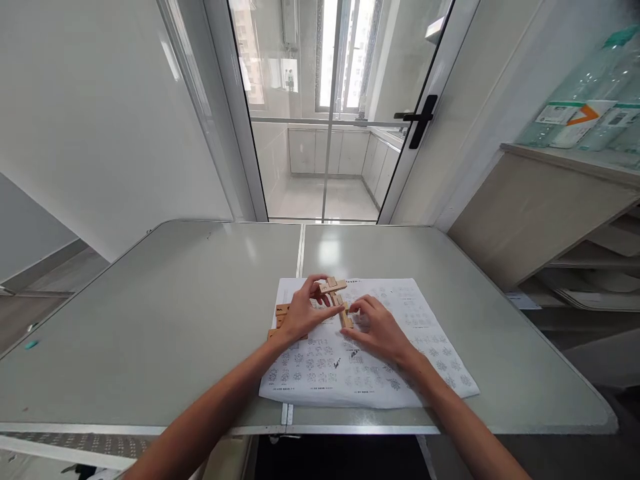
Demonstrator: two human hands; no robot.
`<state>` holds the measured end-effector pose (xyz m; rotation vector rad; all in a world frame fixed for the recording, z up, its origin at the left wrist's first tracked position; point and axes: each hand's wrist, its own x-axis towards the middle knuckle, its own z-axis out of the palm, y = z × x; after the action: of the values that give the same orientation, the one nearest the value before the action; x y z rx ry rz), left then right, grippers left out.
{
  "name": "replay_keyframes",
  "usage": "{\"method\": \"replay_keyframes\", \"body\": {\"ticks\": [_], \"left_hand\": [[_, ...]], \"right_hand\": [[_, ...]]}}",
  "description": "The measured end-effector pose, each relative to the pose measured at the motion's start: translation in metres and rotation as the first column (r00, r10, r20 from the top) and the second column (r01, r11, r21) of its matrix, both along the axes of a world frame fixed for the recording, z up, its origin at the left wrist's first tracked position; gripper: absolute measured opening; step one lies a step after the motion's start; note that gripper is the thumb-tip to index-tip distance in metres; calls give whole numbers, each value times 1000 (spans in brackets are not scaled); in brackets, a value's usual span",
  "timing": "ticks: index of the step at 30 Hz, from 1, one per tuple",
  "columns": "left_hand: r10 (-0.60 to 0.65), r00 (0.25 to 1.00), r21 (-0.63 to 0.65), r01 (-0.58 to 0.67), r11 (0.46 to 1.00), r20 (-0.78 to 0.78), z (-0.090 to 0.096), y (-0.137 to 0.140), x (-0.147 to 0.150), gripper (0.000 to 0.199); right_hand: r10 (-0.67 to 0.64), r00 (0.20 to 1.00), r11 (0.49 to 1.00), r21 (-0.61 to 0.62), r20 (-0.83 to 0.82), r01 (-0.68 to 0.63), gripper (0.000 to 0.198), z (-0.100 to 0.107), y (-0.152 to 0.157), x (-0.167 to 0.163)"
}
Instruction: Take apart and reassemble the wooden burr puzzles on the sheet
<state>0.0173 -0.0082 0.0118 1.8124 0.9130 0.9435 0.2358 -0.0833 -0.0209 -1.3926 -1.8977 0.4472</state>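
Note:
Notched wooden burr puzzle pieces (333, 287) are joined at an angle above the printed sheet (400, 373). My left hand (303, 312) grips them, its fingers curled behind the top piece and its thumb laid across toward the lower one. From the other side, my right hand (377, 327) pinches the lower end of a long wooden piece (345, 315) between thumb and fingers. Several more wooden pieces (281, 311) lie on the sheet, partly covered by my left hand. Rows of small line diagrams fill the paper.
The sheet lies on a grey-green table (175, 333) with a seam down its middle. Behind the table stands a glass door (300, 80) with a black handle (423, 120). At right, large plastic bottles (580, 113) stand on a shelf unit (550, 207).

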Motion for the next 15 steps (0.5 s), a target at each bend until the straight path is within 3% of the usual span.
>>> {"method": "replay_keyframes", "body": {"ticks": [4, 11, 15], "left_hand": [[-16, 999, 25, 16, 1000, -28, -1, -1, 1, 65], [-13, 999, 20, 14, 1000, -42, 1, -1, 1, 70], [-5, 999, 18, 6, 1000, -47, 2, -1, 1, 72]], "right_hand": [[-24, 999, 1000, 5, 41, 24, 11, -1, 1, -1], [-148, 936, 983, -154, -319, 103, 36, 5, 3, 5], [-155, 918, 986, -117, -366, 120, 39, 5, 4, 7]]}}
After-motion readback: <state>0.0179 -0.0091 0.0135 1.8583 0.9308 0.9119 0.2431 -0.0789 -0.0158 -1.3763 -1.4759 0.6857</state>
